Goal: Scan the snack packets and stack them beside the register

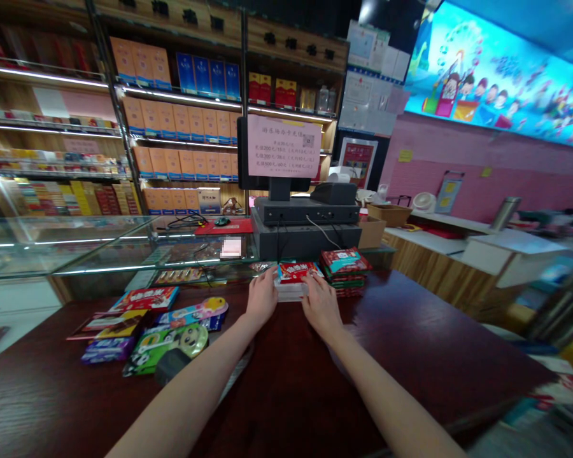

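In front of the cash register, a red snack packet point(296, 272) with white lettering lies between my hands, on or in a pale, see-through box point(290, 293). My left hand point(262, 296) grips the left side, its fingertips at the packet's edge. My right hand point(321, 304) has its fingers curled over the right side. Part of the box and packet is covered by my fingers. Just right of my right hand stands a stack of red and teal snack packets point(344, 262).
On the table's left lie a red packet point(146, 298), a purple packet point(107, 350), a green panda packet point(165, 346) and a dark object point(172, 366) beside my left forearm. Behind are the cash register point(305, 238), a glass counter point(119, 254) and shelves of orange boxes point(186, 124).
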`<state>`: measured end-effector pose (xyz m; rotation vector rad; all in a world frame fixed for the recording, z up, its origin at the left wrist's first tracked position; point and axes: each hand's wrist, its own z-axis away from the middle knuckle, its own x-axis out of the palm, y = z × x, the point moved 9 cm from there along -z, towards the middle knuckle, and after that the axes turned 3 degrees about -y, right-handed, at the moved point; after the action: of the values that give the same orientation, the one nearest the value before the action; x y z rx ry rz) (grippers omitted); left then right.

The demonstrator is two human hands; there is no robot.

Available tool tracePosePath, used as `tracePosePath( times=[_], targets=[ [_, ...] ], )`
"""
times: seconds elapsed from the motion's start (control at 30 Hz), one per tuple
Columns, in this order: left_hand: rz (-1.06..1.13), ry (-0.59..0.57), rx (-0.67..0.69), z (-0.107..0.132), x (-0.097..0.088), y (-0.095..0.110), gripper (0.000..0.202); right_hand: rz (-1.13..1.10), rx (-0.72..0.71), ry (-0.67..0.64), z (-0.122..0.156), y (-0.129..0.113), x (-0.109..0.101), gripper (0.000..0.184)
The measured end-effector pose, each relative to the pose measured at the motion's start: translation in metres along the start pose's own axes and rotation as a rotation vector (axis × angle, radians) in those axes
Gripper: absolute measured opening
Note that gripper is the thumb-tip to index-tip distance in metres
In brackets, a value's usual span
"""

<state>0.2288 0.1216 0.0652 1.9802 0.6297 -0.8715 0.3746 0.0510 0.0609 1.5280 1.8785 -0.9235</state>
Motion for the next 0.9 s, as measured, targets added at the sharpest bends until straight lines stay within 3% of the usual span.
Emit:
tracePosePath(
  times=[0.2, 0.43, 0.9],
  targets=[
    [-0.034, -0.015, -0.022, 0.004, -0.010, -0.005, 0.058, -0.009, -0.017, -0.037, -0.003, -0.015, -0.001, 0.044],
    [-0.089, -0.017, -0.020, 0.008, -0.027, -0.023, 0.055, -0.052, -0.065, -0.072, -0.008, -0.044, 0.006, 0.045],
    [-0.231, -0.004, -0.140, 0.034, -0.092, -0.097, 0.044, -0.176, -0.151, -0.186, -0.020, -0.115, 0.033, 0.041]
  ],
)
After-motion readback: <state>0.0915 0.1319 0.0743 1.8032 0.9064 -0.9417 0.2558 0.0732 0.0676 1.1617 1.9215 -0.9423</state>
